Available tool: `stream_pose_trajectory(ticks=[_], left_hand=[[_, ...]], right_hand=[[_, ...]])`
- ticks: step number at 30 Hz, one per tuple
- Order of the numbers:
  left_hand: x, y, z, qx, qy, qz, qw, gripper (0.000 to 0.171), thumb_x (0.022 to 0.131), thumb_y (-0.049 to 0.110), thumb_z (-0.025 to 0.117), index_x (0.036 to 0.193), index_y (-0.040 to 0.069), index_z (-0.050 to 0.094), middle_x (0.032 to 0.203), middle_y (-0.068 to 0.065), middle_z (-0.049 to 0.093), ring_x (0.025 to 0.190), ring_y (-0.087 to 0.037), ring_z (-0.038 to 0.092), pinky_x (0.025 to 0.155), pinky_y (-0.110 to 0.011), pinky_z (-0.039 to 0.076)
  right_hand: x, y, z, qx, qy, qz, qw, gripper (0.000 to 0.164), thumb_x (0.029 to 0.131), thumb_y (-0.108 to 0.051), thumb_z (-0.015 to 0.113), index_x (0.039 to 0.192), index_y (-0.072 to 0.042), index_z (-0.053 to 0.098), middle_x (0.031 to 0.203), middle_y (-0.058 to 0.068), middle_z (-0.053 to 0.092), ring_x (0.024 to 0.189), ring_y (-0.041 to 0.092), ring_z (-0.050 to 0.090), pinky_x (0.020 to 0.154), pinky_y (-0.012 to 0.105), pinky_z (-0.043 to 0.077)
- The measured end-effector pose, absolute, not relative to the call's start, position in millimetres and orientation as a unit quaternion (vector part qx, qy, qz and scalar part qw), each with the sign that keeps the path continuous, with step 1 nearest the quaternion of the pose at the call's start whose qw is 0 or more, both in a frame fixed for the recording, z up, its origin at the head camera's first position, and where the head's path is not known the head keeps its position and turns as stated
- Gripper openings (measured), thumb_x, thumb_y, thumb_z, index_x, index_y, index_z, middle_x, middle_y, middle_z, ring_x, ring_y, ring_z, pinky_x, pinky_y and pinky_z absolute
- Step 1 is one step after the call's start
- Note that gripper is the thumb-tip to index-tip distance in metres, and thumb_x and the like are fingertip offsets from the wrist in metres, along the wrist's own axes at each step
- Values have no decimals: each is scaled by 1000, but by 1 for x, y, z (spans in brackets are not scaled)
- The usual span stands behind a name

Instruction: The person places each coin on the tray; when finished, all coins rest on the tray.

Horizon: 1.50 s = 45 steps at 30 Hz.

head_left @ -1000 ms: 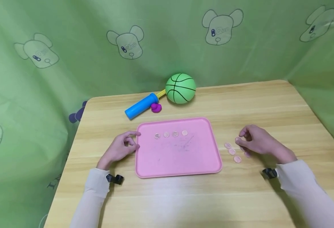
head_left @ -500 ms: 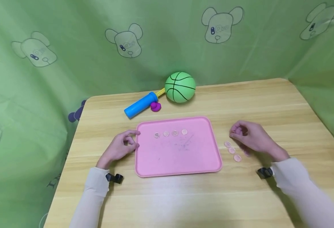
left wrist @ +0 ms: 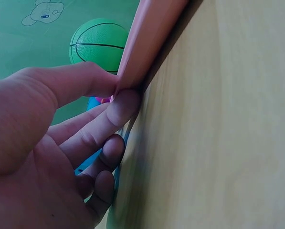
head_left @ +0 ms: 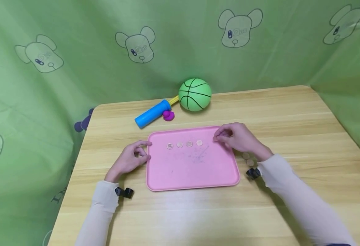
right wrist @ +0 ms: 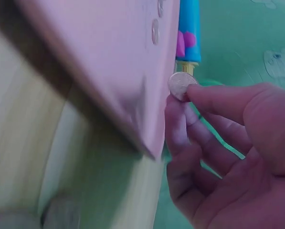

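Bringing a coin, pinched in my right hand, from the loose coins to the pink tray, far right, left hand gripping its left rim, I'm probably close to extending the coin row.

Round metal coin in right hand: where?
Head view: round metal coin is pinched in right hand near far right corner of pink rectangular tray, right of four coins.

Round coin held over pink tray, near far-right corner; four coins in row inside
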<state>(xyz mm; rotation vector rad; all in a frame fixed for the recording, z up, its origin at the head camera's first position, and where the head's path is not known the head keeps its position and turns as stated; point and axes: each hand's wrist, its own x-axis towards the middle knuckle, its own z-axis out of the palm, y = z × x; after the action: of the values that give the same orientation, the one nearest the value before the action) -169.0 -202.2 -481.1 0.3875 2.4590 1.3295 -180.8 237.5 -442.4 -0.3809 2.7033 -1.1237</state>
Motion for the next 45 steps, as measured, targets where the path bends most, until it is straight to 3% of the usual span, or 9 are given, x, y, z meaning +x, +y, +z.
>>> stream_pose_trajectory(ticks=[7,14,23,29,35,41,45], left_hand=[[-168,-201,-480,129,859,466,166,53,97,5,76,149,8,63,92,-8,77,83,-19,64,90,-35,48],[-168,-202,-479,131,861,464,162,53,98,5,76,149,8,63,92,-8,77,83,-20,64,91,-36,48],[-168,-202,-480,129,860,467,162,53,98,5,76,149,8,63,91,-8,77,82,-20,63,87,-33,47],[-169,-202,-479,129,860,466,162,53,98,6,76,149,8,63,92,-8,77,82,-20,63,89,-34,47],[-169,-203,-480,128,863,461,161,53,98,5,76,149,8,63,91,-7,77,82,-19,64,89,-33,48],[-169,-203,-480,130,863,461,158,53,98,5,77,149,7,63,91,-7,77,81,-17,64,86,-30,48],[-170,-203,-481,131,862,463,160,53,98,5,76,149,7,63,91,-7,77,81,-18,64,84,-29,48]], right_hand=[[-193,217,-457,-164,914,-357,101,9,100,-6,75,102,-9,83,94,5,81,84,17,66,79,27,53],[-197,209,-457,-140,925,-336,105,12,100,-2,71,106,-2,81,90,9,75,83,19,63,80,32,52],[-186,210,-439,-110,931,-332,108,18,103,-5,70,118,1,77,107,17,77,97,27,69,91,43,59],[-173,232,-426,-102,930,-339,98,22,104,-10,71,123,0,76,110,18,76,92,26,69,76,30,57],[-157,264,-424,-111,936,-323,82,22,105,-12,71,121,1,77,109,17,78,87,20,69,73,25,55],[-140,288,-431,-113,944,-293,105,19,102,-11,75,116,1,78,103,10,79,82,15,69,72,26,55],[-130,297,-437,-108,950,-265,127,15,100,-16,78,109,-3,78,92,1,75,81,13,65,78,33,54]])
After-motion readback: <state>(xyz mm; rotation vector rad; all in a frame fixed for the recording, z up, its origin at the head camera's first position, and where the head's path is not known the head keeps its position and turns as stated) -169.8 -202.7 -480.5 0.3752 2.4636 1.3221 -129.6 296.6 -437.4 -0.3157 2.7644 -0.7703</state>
